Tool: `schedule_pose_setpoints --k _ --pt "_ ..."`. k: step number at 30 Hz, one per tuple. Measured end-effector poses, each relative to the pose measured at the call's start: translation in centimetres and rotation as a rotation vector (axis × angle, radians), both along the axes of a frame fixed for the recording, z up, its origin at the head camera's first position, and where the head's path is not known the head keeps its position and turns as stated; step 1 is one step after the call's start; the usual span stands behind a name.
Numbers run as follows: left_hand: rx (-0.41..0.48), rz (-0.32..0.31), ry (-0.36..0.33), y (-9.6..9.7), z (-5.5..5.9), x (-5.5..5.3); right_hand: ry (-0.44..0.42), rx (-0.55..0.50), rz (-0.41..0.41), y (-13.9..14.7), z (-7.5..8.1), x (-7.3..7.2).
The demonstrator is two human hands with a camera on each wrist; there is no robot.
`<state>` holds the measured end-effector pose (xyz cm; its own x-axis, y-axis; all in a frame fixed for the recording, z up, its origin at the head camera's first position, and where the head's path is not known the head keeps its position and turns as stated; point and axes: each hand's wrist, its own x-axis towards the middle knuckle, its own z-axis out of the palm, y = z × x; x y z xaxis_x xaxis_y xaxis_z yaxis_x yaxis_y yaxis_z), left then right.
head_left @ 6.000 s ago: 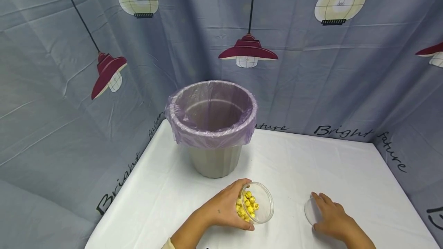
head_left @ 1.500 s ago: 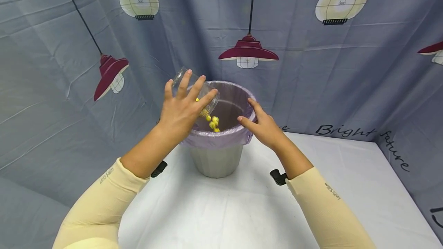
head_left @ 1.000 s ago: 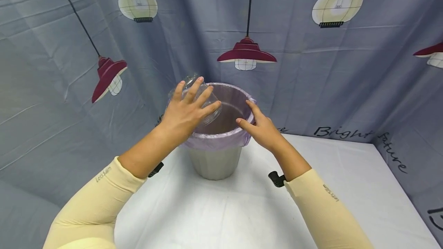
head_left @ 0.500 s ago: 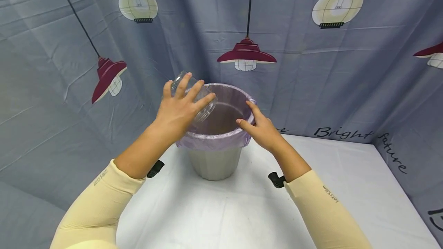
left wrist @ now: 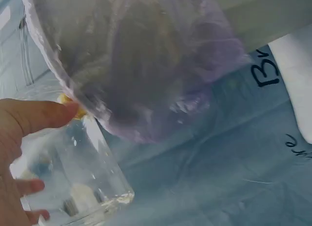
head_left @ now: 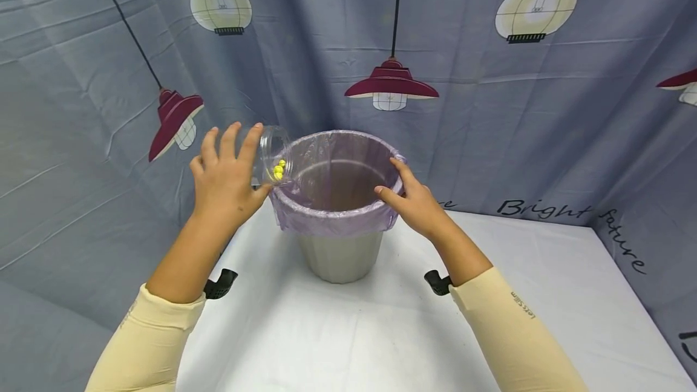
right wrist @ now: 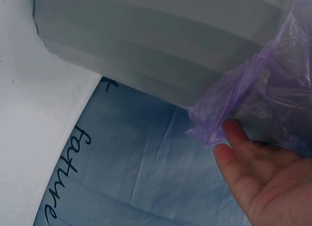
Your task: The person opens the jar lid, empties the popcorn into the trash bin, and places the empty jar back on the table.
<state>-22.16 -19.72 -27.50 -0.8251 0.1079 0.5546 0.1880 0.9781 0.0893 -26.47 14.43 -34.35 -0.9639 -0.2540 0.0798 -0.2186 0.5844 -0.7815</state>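
Observation:
My left hand [head_left: 223,189] grips a clear plastic tub [head_left: 274,141] at the left rim of the trash can. The tub lies on its side, its mouth facing the can. A few yellow popcorn pieces [head_left: 279,171] sit low by its mouth. In the left wrist view, the tub [left wrist: 78,172] is otherwise see-through, and the thumb presses near its rim. A purple bag [head_left: 332,222] lines the grey trash can [head_left: 340,256]. On the can's right rim, my right hand [head_left: 416,204] holds with the thumb inside and fingers outside, some loosely spread below the bag's edge. The can's bottom is hidden.
The can stands on a white-covered table [head_left: 517,271], near the back left. Behind and beside the table hangs a blue-grey curtain [head_left: 490,126] printed with lamps and lettering. A black wrist mount [head_left: 220,284] sits at the left wrist, another [head_left: 437,282] at the right.
Popcorn fell from the tipped tub into the can. Since half a second ago, the left hand has swung left and turned the tub from mouth-down to sideways. The right hand has stayed on the rim.

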Motion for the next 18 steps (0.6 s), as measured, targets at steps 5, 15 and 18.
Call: schedule_pose_setpoints --k 5,15,18 --pt "0.125 0.055 0.061 -2.1 -1.4 0.7 0.000 0.004 -0.002 0.0 0.1 0.0" --pt "0.313 0.126 -0.051 -4.6 -4.6 3.2 -0.001 0.012 -0.007 0.0 0.1 0.0" --pt "0.380 0.115 -0.111 -4.7 -6.7 4.5 -0.001 0.016 -0.004 0.0 0.1 0.0"
